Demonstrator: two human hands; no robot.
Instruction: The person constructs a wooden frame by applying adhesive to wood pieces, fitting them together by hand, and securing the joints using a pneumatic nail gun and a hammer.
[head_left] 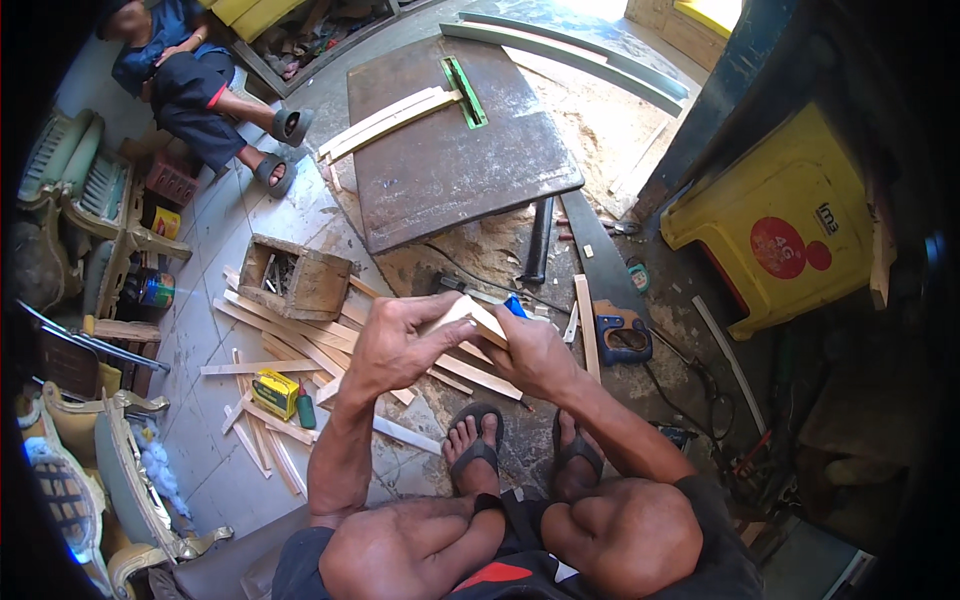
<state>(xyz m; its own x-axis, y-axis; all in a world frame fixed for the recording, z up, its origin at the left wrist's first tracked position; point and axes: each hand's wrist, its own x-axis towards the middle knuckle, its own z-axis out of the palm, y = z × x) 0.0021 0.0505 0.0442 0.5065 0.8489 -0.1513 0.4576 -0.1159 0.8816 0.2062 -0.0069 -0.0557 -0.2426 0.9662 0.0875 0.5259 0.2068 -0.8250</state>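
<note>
Both of my hands meet in the middle of the view on a short pale wooden strip (470, 313). My left hand (400, 345) grips it from the left with thumb and fingers wrapped over its top. My right hand (535, 355) holds its right end from below. The strip is tilted, held above my sandalled feet (475, 440). Under it on the floor lie several more thin wooden strips (290, 340).
A flat table-saw top (450, 160) with strips on it lies ahead. A small wooden box (295, 275), a yellow tin (275, 392), a handsaw (610, 300) and a yellow stool (790, 230) surround me. Another person (190, 80) sits at far left beside carved chair frames (120, 470).
</note>
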